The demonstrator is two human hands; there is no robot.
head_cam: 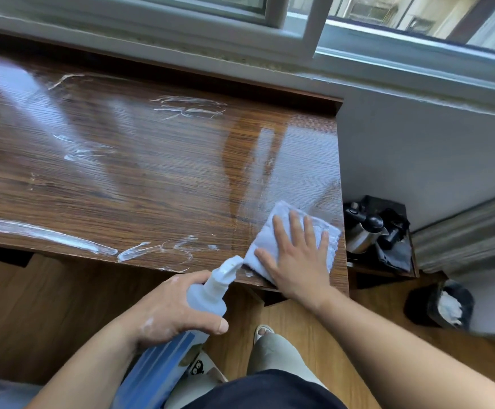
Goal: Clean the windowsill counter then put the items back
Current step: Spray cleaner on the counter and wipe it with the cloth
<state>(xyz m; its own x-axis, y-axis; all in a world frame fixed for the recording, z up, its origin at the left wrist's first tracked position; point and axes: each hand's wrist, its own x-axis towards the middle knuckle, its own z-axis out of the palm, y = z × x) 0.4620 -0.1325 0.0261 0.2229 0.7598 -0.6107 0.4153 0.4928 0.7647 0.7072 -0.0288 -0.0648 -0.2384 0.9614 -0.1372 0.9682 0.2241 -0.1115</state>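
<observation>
Right hand (295,258) flat, fingers spread, pressing folded pale cloth (287,234) onto counter (140,172) at near right corner; left hand (169,311) curled around spray bottle (208,293), nozzle aimed at cloth edge, bottle held just off counter's front edge; white foam streaks (72,240) across wood surface; kettle (361,231) on low shelf right of counter; bin (444,305) on floor beyond.

Dark wood counter (140,160) streaked with white foam (63,236); folded cloth (293,234) lies at its right front corner.
</observation>
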